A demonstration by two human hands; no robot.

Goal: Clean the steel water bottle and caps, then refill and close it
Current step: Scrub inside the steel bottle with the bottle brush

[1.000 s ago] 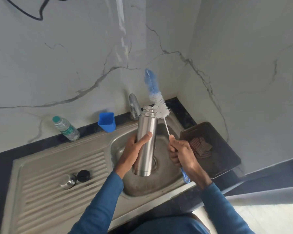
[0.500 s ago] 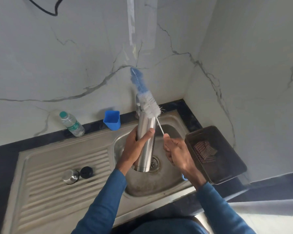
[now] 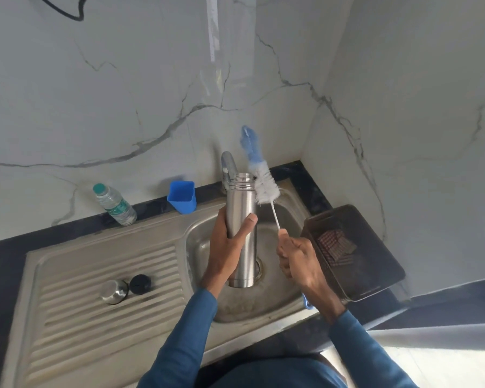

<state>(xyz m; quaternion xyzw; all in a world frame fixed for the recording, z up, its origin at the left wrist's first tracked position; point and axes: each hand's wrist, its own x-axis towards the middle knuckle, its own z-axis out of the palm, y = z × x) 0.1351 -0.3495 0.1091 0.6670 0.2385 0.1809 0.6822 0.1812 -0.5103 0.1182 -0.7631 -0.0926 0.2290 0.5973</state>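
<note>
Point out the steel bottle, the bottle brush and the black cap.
steel bottle (image 3: 241, 197), head view, on its bare side below the neck.
bottle brush (image 3: 266, 186), head view, on the white bristles.
black cap (image 3: 140, 284), head view, on its top.

Soft, even daylight fills the scene, brightest at the near right, where the floor (image 3: 431, 365) is washed out. A pale glare streak runs down the far wall (image 3: 213, 37). Shadows are faint. The brush (image 3: 265, 186) tip is blurred, and wide-angle distortion curves the edges.
</note>
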